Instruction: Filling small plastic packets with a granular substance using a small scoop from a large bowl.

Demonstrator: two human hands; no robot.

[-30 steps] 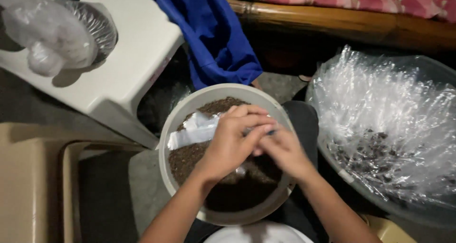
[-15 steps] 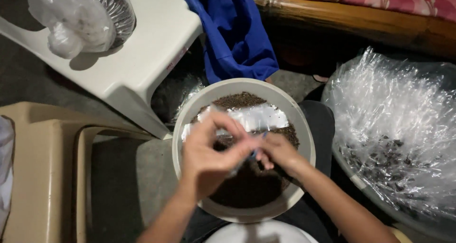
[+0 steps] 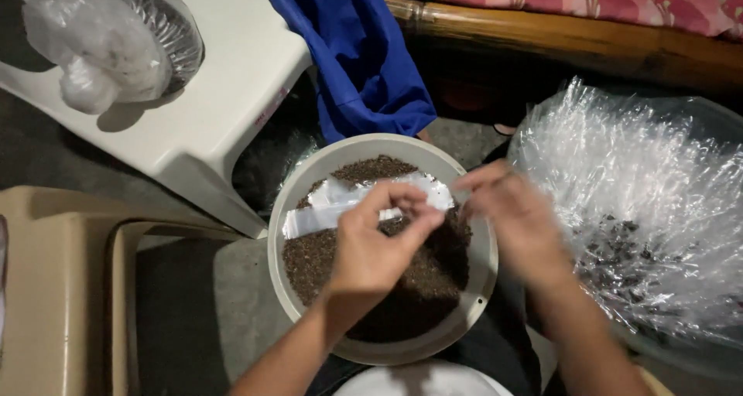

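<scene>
Over bowl rim (image 3: 288, 210), left hand (image 3: 377, 249)

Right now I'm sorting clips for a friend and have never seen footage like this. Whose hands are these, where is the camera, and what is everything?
There is no machine here: a person wears a camera on the head, looking down at their own two bare hands. The left hand pinches a small clear plastic bag over a round pale bowl of dark brown grains. The right hand is blurred beside it, and whether it grips anything cannot be told. To the right lies a heap of crinkled clear plastic with dark bits in it. At upper left a white plastic stool carries a filled clear bag. A blue cloth hangs behind the bowl.
</scene>
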